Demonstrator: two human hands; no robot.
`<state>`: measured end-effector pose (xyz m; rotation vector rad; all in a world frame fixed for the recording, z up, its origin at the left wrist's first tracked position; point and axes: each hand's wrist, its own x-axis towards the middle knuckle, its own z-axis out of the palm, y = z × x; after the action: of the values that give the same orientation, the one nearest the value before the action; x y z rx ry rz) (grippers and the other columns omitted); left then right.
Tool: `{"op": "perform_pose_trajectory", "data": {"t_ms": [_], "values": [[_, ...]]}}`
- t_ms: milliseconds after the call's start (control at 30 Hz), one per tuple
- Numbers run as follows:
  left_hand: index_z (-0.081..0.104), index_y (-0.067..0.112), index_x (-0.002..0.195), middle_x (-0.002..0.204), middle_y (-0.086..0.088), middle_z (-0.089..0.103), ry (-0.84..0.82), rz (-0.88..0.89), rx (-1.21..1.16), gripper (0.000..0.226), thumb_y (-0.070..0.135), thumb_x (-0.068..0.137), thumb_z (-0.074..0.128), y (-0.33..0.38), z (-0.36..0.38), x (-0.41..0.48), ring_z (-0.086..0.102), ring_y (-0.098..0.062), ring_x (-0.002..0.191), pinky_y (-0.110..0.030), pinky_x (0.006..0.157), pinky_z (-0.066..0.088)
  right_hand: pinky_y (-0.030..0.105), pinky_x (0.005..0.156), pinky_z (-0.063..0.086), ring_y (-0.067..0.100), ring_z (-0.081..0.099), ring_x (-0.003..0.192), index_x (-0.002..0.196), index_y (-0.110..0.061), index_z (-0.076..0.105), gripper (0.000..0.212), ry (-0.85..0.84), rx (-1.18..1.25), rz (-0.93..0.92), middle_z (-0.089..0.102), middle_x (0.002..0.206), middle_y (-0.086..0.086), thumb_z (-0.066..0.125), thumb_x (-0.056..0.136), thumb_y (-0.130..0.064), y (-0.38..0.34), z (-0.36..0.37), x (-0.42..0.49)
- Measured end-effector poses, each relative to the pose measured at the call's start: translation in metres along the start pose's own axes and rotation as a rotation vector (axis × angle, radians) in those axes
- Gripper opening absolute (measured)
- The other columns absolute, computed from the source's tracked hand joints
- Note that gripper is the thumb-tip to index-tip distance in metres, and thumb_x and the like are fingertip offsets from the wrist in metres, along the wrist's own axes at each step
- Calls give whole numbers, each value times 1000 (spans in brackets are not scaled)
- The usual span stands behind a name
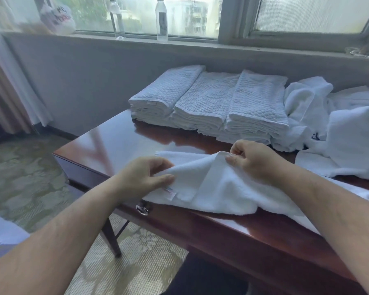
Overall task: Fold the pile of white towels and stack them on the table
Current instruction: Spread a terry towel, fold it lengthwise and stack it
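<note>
Both hands pinch a towel [217,188] at the surface's [119,141] near edge.
Left grip [145,177], right grip [251,160] lift one hem; bare wood lies before the stacks [211,105].

A plain white terry towel [213,188] with a small red-printed label lies at lower centre on a glossy reddish-brown wooden table [119,143]; white folded towels with a scale-like quilted weave [211,103] fill centre frame above pale green patterned carpet [26,177]
</note>
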<state>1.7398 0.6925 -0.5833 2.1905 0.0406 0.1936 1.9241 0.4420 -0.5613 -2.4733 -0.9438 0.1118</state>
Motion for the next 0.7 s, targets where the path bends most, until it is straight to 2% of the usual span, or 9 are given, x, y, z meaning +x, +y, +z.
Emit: {"op": "perform_pose_trajectory", "data": {"t_ms": [67,167,267,333,433,533,600,633,700], "values": [[67,22,117,94,7,71,-29,-18,-58,41,41,81,76,-3,-2,1,66,-6,87,-31,83,53,28,63,41,6,58,79,86,-32,57,19,-1,-14,5,62,86,-12,61,95,-48,0,-3,1],[59,30,133,111,6,69,-163,-29,-85,70,35,71,91,-9,-7,2,68,-4,100,-18,86,52,31,71,48,8,59,82,89,-32,57,18,-30,-100,30,63,90,-10,60,96,-48,1,-6,1],[65,36,118,87,11,73,-51,-44,-9,45,22,80,84,-14,-6,7,65,0,74,-13,70,48,33,74,48,12,59,87,95,-31,57,16,-77,-181,50,62,94,-9,59,97,-48,0,-1,0],[66,39,107,68,19,67,65,-62,113,27,27,86,79,-16,-5,13,56,4,60,-9,58,39,35,75,51,12,60,83,94,-32,56,15,-57,-183,36,63,88,-9,59,96,-47,-1,4,-2],[69,39,96,66,17,63,202,-149,278,3,39,93,70,-15,-9,22,55,5,60,-9,56,36,37,72,51,13,58,76,92,-33,52,16,-7,-220,-22,60,78,-9,55,98,-47,-4,8,-5],[65,22,73,48,13,48,331,-244,310,38,47,100,55,-17,-12,29,44,-2,46,-17,46,33,37,69,48,21,58,75,96,-32,49,17,29,-300,-119,55,73,-10,51,100,-48,-6,8,-7],[52,11,63,39,11,34,350,-269,291,60,60,97,44,-18,-14,30,33,-7,38,-24,43,26,36,63,44,21,56,71,99,-31,50,17,120,-332,-204,53,70,-11,50,100,-48,-6,6,-6],[46,13,60,37,11,33,324,-276,276,63,67,91,43,-19,-14,28,33,-8,37,-24,43,23,35,62,41,21,55,69,100,-30,51,17,172,-335,-241,53,69,-10,51,101,-47,-7,5,-6],[57,21,65,39,16,46,249,-287,268,54,74,77,57,-17,-15,24,43,-2,38,-24,45,27,34,61,38,22,53,67,102,-29,53,19,221,-348,-291,55,71,-7,52,101,-47,-7,3,-3]]}}
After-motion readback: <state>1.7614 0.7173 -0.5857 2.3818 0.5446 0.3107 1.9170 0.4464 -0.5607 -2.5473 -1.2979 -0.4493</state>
